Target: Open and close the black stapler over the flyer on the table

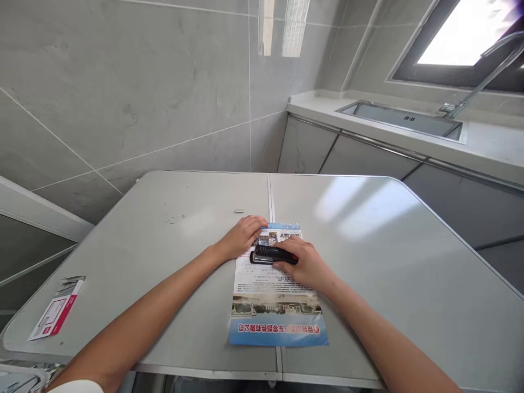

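Observation:
A printed flyer (278,322) with a blue lower band and photos lies across the seam of the folding table. On its upper left edge rests my left hand (243,236), fingers stretched out flat over the paper. My right hand (302,262) is wrapped around a black stapler (268,252), whose front end points left over the flyer's upper part. Whether the stapler touches the paper I cannot tell. The rear of the stapler is hidden in my palm.
A small grey piece (239,210), perhaps a strip of staples, lies beyond my left hand. At the table's left edge is a red and white card pack (57,310). Tiny bits (175,217) are scattered on the tabletop. A sink (403,119) is set in the counter at right.

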### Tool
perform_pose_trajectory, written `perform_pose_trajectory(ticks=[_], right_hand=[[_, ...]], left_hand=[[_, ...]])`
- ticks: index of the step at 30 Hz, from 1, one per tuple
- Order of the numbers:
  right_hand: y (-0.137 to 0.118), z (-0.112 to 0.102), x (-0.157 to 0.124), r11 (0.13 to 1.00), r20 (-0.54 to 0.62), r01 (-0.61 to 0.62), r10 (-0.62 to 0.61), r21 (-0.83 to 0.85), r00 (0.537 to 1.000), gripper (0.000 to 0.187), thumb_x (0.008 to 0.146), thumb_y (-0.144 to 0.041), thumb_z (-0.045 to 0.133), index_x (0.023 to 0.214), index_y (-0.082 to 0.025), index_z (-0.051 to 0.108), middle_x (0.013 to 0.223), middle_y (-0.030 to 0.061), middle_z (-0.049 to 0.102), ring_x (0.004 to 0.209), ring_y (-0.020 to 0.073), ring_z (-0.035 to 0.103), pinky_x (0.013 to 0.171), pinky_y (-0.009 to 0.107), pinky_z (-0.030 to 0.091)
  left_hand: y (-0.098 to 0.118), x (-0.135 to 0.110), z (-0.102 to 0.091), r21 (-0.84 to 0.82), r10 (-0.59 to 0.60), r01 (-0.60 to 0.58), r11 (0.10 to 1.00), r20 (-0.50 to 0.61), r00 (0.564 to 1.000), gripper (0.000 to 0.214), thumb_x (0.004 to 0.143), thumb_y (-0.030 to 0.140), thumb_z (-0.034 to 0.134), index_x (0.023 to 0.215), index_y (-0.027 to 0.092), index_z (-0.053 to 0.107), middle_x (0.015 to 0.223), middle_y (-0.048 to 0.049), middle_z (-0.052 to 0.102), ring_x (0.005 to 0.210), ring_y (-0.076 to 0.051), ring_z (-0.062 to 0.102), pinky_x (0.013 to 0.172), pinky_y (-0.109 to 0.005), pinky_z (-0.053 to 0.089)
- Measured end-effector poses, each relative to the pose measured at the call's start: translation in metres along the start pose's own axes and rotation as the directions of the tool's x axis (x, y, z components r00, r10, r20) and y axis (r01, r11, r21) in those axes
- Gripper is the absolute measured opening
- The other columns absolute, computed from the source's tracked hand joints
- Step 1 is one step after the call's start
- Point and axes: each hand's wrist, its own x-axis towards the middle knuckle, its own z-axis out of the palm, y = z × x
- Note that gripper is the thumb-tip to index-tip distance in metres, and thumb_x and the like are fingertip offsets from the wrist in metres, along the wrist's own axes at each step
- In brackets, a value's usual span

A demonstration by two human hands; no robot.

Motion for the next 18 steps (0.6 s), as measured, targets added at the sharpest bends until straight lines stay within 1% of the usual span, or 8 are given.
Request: perform_pose_trajectory(ticks=[3,6,9,11,15,16,18], right_hand=[[0.003,-0.011,0.003,0.997,0.018,0.061,-0.062,0.042,0.998,0.039,0.086,-0.036,0.084,0.122,-0.028,0.071,0.112,0.0064,0.074,0.107,0.0276,0.063,0.094,0.042,0.052],[0.005,-0.022,0.004,0.992,-0.001,0.107,-0.107,0.070,0.994,0.043,0.085,-0.045,0.085,0.121,-0.028,0.070,0.119,0.0079,0.071,0.109,0.0279,0.063,0.096,0.044,0.053],[0.004,-0.024,0.003,0.989,-0.072,0.132,-0.127,0.068,0.989,0.036,0.088,-0.046,0.081,0.116,-0.027,0.070,0.112,0.0085,0.069,0.104,0.0264,0.063,0.093,0.042,0.053],[0.001,-0.021,0.002,0.988,-0.090,0.145,-0.140,0.052,0.986,0.033,0.088,-0.045,0.081,0.113,-0.026,0.070,0.109,0.0082,0.068,0.101,0.0257,0.063,0.091,0.040,0.053],[-0.005,-0.014,0.000,0.988,-0.049,0.148,-0.146,0.053,0.988,0.042,0.083,-0.046,0.086,0.116,-0.026,0.068,0.110,0.0078,0.066,0.100,0.0250,0.061,0.088,0.039,0.052],[-0.006,-0.014,0.000,0.987,-0.050,0.149,-0.145,0.066,0.988,0.042,0.084,-0.046,0.085,0.116,-0.026,0.067,0.110,0.0077,0.066,0.099,0.0246,0.060,0.087,0.038,0.051],[-0.006,-0.018,0.001,0.983,-0.059,0.142,-0.136,0.115,0.989,0.032,0.091,-0.044,0.077,0.115,-0.025,0.066,0.108,0.0072,0.065,0.096,0.0227,0.059,0.084,0.036,0.049]], left_hand=[[0.002,0.000,0.000,-0.047,-0.019,0.017,0.999,-0.033,0.999,0.027,0.107,0.021,0.041,0.122,0.022,0.063,0.131,-0.0094,0.068,0.129,-0.023,0.057,0.114,-0.045,0.045],[0.007,-0.002,0.001,-0.090,-0.043,0.036,0.995,-0.076,0.996,0.028,0.102,0.012,0.042,0.114,0.021,0.065,0.132,-0.0088,0.066,0.129,-0.023,0.057,0.113,-0.045,0.046],[0.011,-0.007,0.003,-0.127,-0.121,0.102,0.987,-0.150,0.981,0.031,0.096,0.005,0.042,0.105,0.021,0.067,0.122,-0.0081,0.068,0.120,-0.022,0.060,0.108,-0.043,0.048],[0.013,-0.010,0.006,-0.135,-0.147,0.123,0.983,-0.186,0.972,0.031,0.096,0.004,0.042,0.102,0.020,0.068,0.114,-0.0077,0.069,0.114,-0.022,0.061,0.104,-0.042,0.050],[0.016,-0.015,0.010,-0.140,-0.100,0.078,0.987,-0.161,0.982,0.033,0.096,0.004,0.041,0.102,0.020,0.069,0.108,-0.0068,0.070,0.108,-0.021,0.061,0.098,-0.040,0.051],[0.016,-0.016,0.011,-0.151,-0.085,0.063,0.987,-0.143,0.986,0.034,0.096,0.004,0.040,0.102,0.021,0.069,0.109,-0.0067,0.071,0.108,-0.021,0.061,0.099,-0.039,0.051],[0.015,-0.016,0.010,-0.185,-0.058,0.038,0.982,-0.104,0.993,0.038,0.093,0.002,0.039,0.103,0.020,0.070,0.112,-0.0068,0.072,0.111,-0.021,0.062,0.101,-0.040,0.051]])
